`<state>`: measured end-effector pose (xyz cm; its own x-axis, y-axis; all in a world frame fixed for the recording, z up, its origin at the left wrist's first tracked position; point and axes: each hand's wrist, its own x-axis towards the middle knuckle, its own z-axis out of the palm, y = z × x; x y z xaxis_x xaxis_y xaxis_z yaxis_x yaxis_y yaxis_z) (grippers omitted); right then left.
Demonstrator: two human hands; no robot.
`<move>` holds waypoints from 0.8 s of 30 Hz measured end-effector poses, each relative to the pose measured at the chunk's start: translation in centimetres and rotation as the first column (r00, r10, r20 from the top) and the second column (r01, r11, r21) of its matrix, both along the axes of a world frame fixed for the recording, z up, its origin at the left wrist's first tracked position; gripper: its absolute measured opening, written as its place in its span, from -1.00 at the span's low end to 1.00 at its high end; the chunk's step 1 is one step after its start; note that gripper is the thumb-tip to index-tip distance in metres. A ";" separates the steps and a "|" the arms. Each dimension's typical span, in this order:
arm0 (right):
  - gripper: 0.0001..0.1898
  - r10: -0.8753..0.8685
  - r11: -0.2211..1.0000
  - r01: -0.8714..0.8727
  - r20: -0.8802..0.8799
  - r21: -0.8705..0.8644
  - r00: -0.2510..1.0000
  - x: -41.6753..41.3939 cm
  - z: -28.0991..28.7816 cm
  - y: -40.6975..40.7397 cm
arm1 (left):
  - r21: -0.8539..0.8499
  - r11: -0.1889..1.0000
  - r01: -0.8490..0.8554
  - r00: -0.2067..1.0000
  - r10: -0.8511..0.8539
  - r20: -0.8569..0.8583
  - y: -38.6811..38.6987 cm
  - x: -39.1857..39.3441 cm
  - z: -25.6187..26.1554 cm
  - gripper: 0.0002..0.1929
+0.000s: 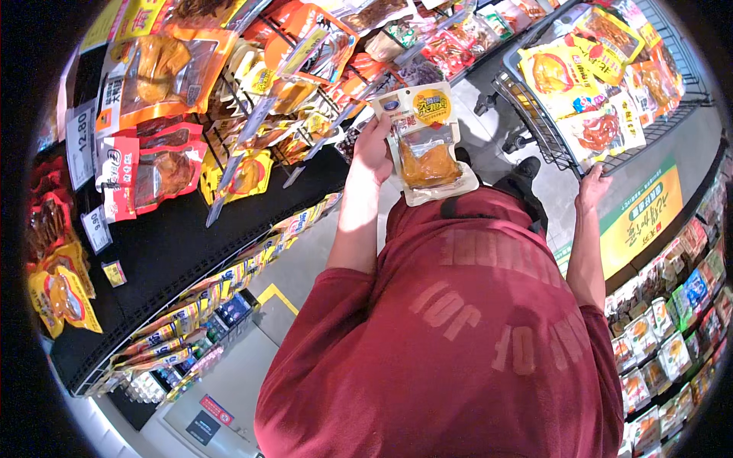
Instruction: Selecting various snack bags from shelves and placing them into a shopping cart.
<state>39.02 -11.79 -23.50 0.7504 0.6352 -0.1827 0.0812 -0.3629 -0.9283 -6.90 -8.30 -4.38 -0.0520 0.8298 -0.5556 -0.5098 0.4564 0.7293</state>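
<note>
My left hand (pixel 372 150) pinches the edge of a vacuum-sealed pack of cooked poultry leg (pixel 430 157). Its cream border, yellow round badge and clear window face up, and it hangs in front of my waist. My right hand (pixel 594 184) grips the lower corner of a wire shopping cart (pixel 564 151) on the right. Inside the cart lie several printed food packets, among them a yellow-and-white packet (pixel 554 74) and a white packet with reddish meat (pixel 601 129).
On the left, a shelf (pixel 166 246) bears hanging meat packs, such as an orange-edged pack (pixel 163 71) and a red pack (pixel 154 172), with price tags (pixel 82 143) on projecting holders. More snack packets (pixel 641 338) line the right. A yellow-green floor sign (pixel 644 220) lies beneath the cart.
</note>
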 end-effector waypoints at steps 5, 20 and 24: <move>-0.74 0.011 0.999 -0.011 0.002 -0.046 1.000 1.5 -1.2 -0.3 | -0.028 0.993 0.111 0.992 -0.109 0.067 0.5 0.7 -1.5 -0.67; -0.81 -0.069 0.998 0.070 0.067 -0.009 0.995 -0.4 -0.4 0.2 | -0.028 0.917 0.399 0.900 -0.385 0.206 -2.5 4.8 -2.1 -0.48; -0.77 -0.066 0.997 0.069 0.081 -0.029 0.994 -1.0 1.8 0.1 | -0.002 0.898 0.439 0.888 -0.434 0.154 -2.2 5.5 -1.5 -0.42</move>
<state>37.98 -11.64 -21.66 0.8045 0.5773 -0.1397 0.1291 -0.3995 -0.9076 -1.42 -10.46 -5.87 0.3951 0.7294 -0.5584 -0.3527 0.6817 0.6410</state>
